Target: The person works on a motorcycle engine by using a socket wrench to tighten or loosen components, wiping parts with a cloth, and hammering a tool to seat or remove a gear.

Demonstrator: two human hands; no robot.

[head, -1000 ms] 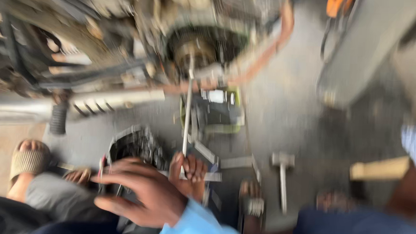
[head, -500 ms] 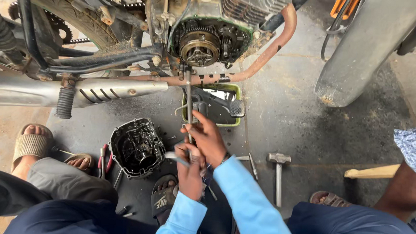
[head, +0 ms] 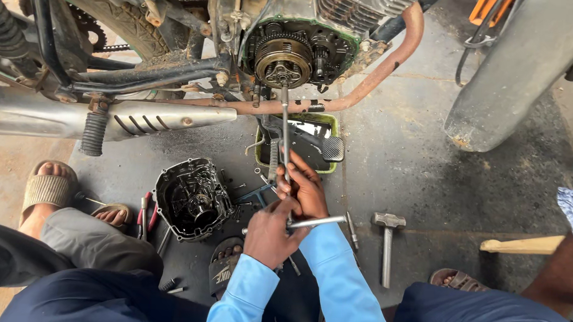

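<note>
At the far left a sandalled foot (head: 49, 187) of another person rests on the floor (head: 425, 178), and above it the motorcycle's silver exhaust pipe (head: 110, 117) runs level. Just right of that foot lie red-handled pliers (head: 146, 212), and beside them the removed engine cover (head: 190, 199), dark and greasy, inner side up.

In the middle the left hand (head: 268, 233) has its fingers pressed together around the crossbar of the T-handle wrench (head: 285, 154). The right hand (head: 306, 190) sits just above it, fingers wrapped round the shaft. The wrench is a long bright steel rod; it runs from the hands straight up to the exposed clutch (head: 284, 56), where its far end meets the clutch centre. The clutch is a round brassy drum with dark gears beside it, all oily, framed by a green gasket edge. Below it a rusty frame tube (head: 378, 75) curves past, and a green tray (head: 300, 142) sits on the floor under the engine.

As a judgement: the cover is already off and the clutch open to view, so the opening-up is done; the work at the clutch centre is in hand and the clutch itself is still mounted.

Further right a hammer (head: 386, 244) lies on the floor, well apart from the hands. At the far right a wooden handle (head: 522, 244) pokes in beside another person's arm (head: 559, 272).
</note>
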